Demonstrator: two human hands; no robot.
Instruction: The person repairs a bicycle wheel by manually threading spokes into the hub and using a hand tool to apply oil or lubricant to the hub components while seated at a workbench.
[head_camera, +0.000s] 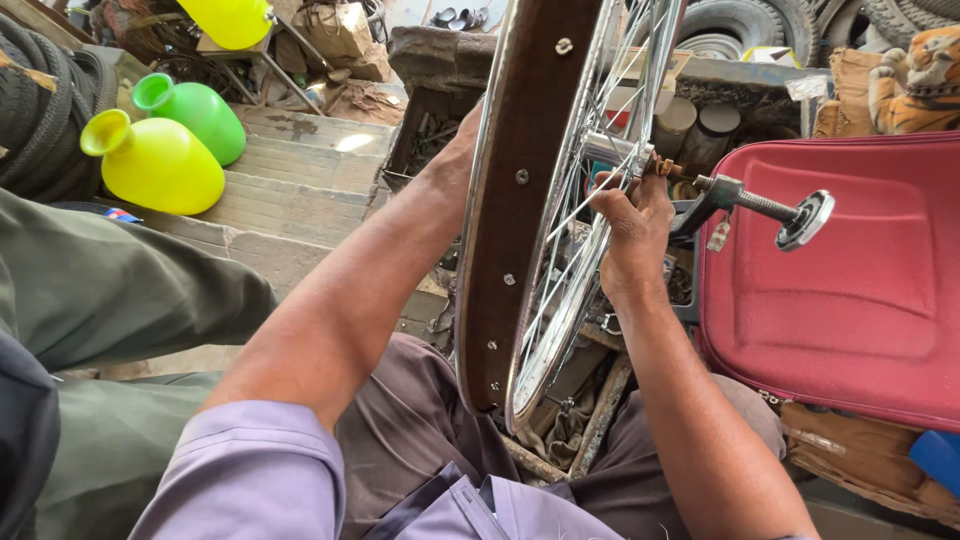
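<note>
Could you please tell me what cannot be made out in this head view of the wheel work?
- Left hand: hidden behind the wheel rim; its grip cannot be told.
- Right hand fingertips: buried among the spokes at the axle.
- Wheel top: cut off by the upper edge.
- Tool tray contents: too small and dark.

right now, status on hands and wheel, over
Right hand grip on the axle at the hub. Left hand hidden behind bicycle wheel, upright over lap. Red suitcase close right.
</note>
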